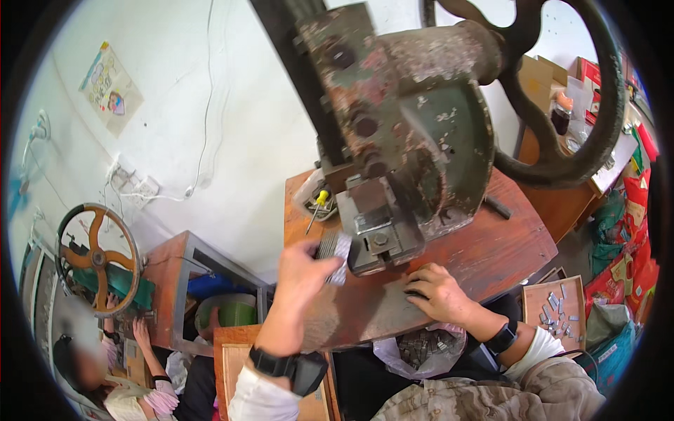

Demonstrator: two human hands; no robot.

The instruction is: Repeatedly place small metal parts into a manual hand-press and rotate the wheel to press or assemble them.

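A worn green press machine (414,126) with a big black flywheel (562,91) stands on a reddish wooden table (505,252). My left hand (303,272) is raised in front of the press's die block (375,228), its fingers closed on a stack of small grey metal strips (335,251). My right hand (437,291) lies palm down on the table just below the die, fingers curled over something small that I cannot make out. Both wrists wear black bands.
A yellow-handled screwdriver (317,207) lies in a tray at the table's back left. A plastic bag of metal pieces (421,347) hangs under the table. A wooden tray with small metal parts (554,309) sits at right. Another person (119,379) works at a second press (98,259) at left.
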